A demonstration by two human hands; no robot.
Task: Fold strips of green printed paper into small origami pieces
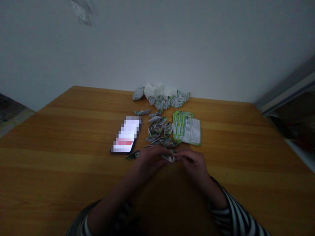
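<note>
My left hand (pixel 150 160) and my right hand (pixel 194 165) meet low over the wooden table, their fingertips pinching a small folded paper piece (pixel 168 158) printed in green and white. Just beyond my hands lies a loose heap of small folded paper boats (pixel 157 129). A stack of green printed paper sheets (pixel 187 127) sits to the right of the heap. Another folded piece (pixel 133 155) lies beside my left hand, partly hidden by it. A smartphone (pixel 125 136) with a lit, pixelated screen rests left of the heap.
At the table's far edge sit larger folded paper shapes (pixel 163 101) and a white paper piece (pixel 154 90). The wooden table (pixel 61 164) meets a pale wall (pixel 157 42) behind it. A grey frame (pixel 283 95) stands beyond the right edge. My sleeves are striped.
</note>
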